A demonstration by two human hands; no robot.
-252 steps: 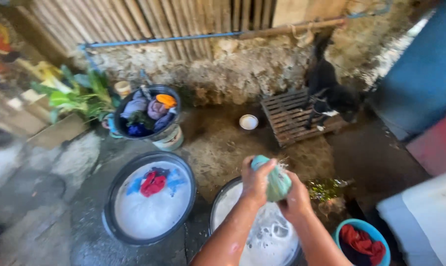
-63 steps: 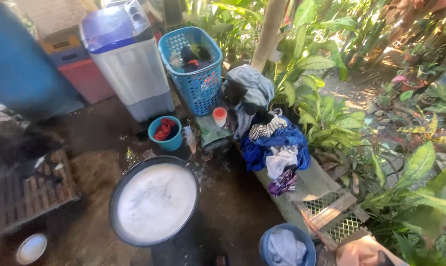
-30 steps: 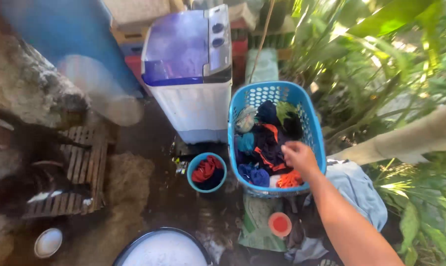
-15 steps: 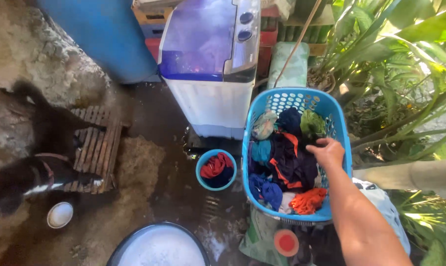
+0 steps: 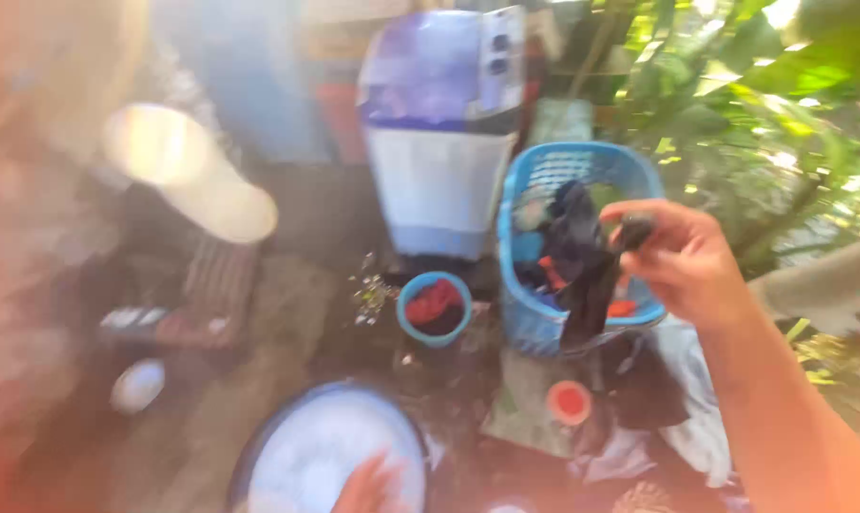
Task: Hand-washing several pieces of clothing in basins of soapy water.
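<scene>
The view is blurred by motion. My right hand [image 5: 682, 261] is raised above a blue laundry basket [image 5: 530, 318] and is shut on a dark garment [image 5: 582, 271] that hangs down from it over the basket. More clothes lie inside the basket. My left hand [image 5: 368, 486] shows only as fingertips at the bottom edge, over a round basin of soapy water [image 5: 330, 451]; whether it holds anything is not visible.
A white and blue washing machine [image 5: 444, 142] stands behind the basket. A small blue tub with red cloth [image 5: 435, 307] sits left of the basket. A red-lidded container [image 5: 570, 401] and piled clothes [image 5: 682, 427] lie in front. A white bowl [image 5: 137, 385] is at left, plants at right.
My right hand has closed on a dark garment and lifted it up out of the basket. The camera swung, and my left hand came into view over the basin.
</scene>
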